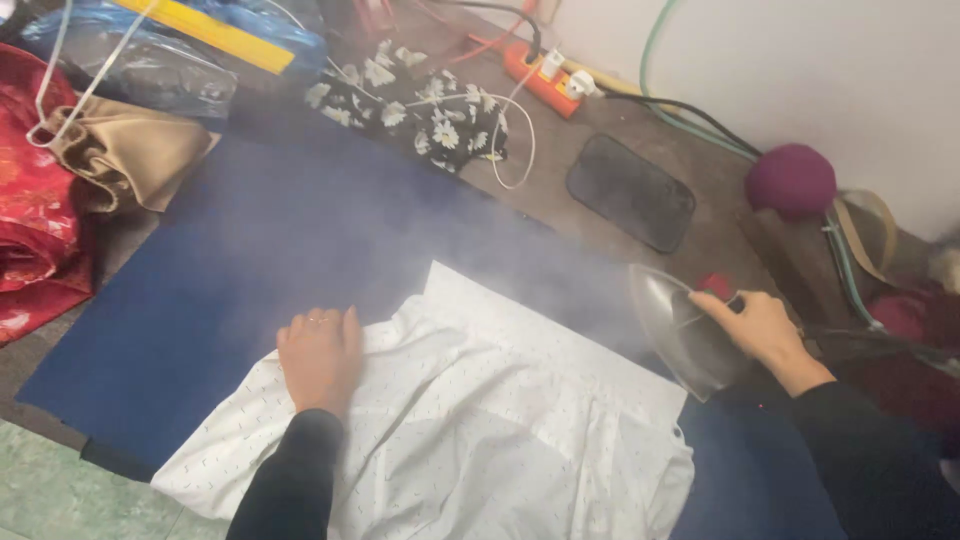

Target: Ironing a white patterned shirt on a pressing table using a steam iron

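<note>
Steam iron tipped up at the edge of a white shirt spread on a blue pad.

The left hand (320,355) lies flat, fingers released and close together, pressing the white patterned shirt (470,430) at lower centre of the frame. The right hand (760,328) is clenched round the handle of the iron (685,335), which is tilted with its soleplate showing, at the shirt's right edge, steam drifting above. The shirt rests on a dark blue pad (230,290) over a brown table (720,240). At the upper right stands a white wall; an orange power strip (540,72), a dark mat (630,192), a floral cloth (420,105) and red fabric (35,190) lie around.
</note>
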